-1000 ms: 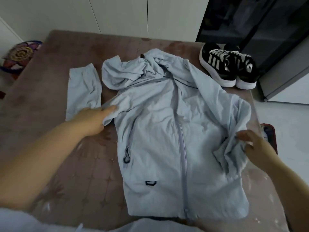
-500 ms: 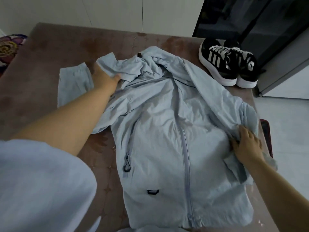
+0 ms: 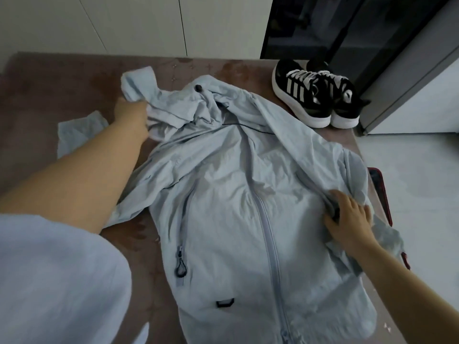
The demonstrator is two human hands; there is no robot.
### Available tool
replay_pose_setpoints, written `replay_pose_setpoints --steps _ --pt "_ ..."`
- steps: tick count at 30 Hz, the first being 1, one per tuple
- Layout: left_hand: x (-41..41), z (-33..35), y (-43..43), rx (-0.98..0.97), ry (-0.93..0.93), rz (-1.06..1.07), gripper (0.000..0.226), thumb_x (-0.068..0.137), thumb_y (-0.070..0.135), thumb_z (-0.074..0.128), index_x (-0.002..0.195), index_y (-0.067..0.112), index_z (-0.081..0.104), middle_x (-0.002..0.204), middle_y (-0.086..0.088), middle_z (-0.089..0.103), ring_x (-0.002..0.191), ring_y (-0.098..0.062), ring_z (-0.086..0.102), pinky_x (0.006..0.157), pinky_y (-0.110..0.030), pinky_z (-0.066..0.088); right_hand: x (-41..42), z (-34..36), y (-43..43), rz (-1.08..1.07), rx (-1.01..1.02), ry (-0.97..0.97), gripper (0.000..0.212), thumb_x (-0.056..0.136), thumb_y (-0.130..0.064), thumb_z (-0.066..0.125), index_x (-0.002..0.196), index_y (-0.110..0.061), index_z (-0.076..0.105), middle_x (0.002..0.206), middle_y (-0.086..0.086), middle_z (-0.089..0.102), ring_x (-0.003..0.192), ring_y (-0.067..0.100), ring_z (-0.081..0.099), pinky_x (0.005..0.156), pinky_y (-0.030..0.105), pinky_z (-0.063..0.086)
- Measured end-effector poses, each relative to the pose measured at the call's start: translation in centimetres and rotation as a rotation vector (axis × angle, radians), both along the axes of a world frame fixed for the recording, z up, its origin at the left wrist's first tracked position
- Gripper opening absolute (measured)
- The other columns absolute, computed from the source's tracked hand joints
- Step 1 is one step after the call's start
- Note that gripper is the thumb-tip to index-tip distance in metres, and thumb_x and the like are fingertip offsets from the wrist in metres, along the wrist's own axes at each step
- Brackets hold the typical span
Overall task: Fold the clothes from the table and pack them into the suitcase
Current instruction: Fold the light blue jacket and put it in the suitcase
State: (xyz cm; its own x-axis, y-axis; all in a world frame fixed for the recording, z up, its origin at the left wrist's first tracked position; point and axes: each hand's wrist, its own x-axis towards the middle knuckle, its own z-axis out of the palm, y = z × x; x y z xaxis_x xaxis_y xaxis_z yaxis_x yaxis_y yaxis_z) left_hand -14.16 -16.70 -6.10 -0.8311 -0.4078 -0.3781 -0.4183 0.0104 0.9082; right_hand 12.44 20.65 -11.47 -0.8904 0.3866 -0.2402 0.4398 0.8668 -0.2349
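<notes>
A pale blue zip-up hooded jacket (image 3: 231, 194) lies front up on the brown table (image 3: 49, 95), its zipper closed. My left hand (image 3: 131, 117) reaches far forward and grips the crumpled hood at the jacket's upper left. My right hand (image 3: 347, 217) is closed on a fold of the jacket's right side near the table's right edge. The left sleeve's end (image 3: 77, 132) shows beyond my left forearm. A red-edged suitcase (image 3: 380, 192) peeks out below the table on the right, mostly hidden.
A pair of black and white sneakers (image 3: 318, 95) stands at the table's far right corner. White cabinet doors line the wall behind, and a dark glass door sits at the upper right. Pale floor lies to the right of the table.
My left hand has moved from the jacket's left shoulder up to the hood and pulled it outward to the left. My right hand has stayed gripping the jacket's right side.
</notes>
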Motion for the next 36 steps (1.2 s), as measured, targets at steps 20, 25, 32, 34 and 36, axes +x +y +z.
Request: replay_pose_setpoints --steps 20,25,32,34,36 --pt "17.4 4.1 3.6 -0.762 0.592 -1.319 0.052 0.087 -0.003 0.049 0.132 0.023 0.049 0.14 0.003 0.04 0.129 -0.006 0.03 0.11 -0.02 0.018 -1.3 6.5 -7.4 -0.149 -0.901 -0.007 0.053 0.087 -0.029 0.063 0.135 -0.021 0.04 0.122 -0.003 0.052 0.112 0.014 0.053 0.093 0.032 0.039" --pt "13.0 1.0 1.4 -0.667 0.127 -0.859 0.055 0.094 0.01 0.048 0.144 0.019 0.027 0.149 -0.004 0.031 0.136 -0.021 0.031 0.109 -0.03 0.027 -3.0 6.5 -13.4 -0.09 -0.941 0.039 0.104 0.068 -0.05 0.077 0.147 -0.017 0.018 0.142 0.004 0.04 0.123 0.017 0.045 0.098 0.029 0.039" --pt "12.7 1.3 6.4 -0.362 0.078 -1.18 0.046 0.088 0.025 0.061 0.131 0.02 0.048 0.127 0.003 0.056 0.113 -0.014 0.055 0.096 -0.028 0.046 -2.2 4.5 -17.5 0.326 -0.55 -0.094 0.12 0.053 -0.076 0.062 0.146 -0.031 0.001 0.136 -0.001 0.046 0.128 0.021 0.042 0.113 0.047 0.022" --pt "12.4 2.6 7.9 -0.255 0.1 -1.205 0.038 0.089 0.019 0.061 0.126 0.017 0.053 0.118 0.002 0.061 0.103 -0.014 0.061 0.089 -0.023 0.052 -1.7 4.7 -17.1 0.063 -0.807 0.105 0.098 0.069 -0.051 0.068 0.145 -0.028 0.011 0.118 -0.006 0.055 0.106 0.015 0.057 0.097 0.039 0.045" --pt "11.2 3.8 8.3 -0.183 0.092 -1.212 0.03 0.09 0.013 0.06 0.119 0.017 0.056 0.107 0.0 0.066 0.09 -0.014 0.066 0.084 -0.021 0.052 -2.0 5.6 -15.7 -0.248 -1.014 0.198 0.065 0.085 -0.016 0.059 0.143 -0.019 0.028 0.1 -0.008 0.057 0.084 0.006 0.057 0.072 0.023 0.051"
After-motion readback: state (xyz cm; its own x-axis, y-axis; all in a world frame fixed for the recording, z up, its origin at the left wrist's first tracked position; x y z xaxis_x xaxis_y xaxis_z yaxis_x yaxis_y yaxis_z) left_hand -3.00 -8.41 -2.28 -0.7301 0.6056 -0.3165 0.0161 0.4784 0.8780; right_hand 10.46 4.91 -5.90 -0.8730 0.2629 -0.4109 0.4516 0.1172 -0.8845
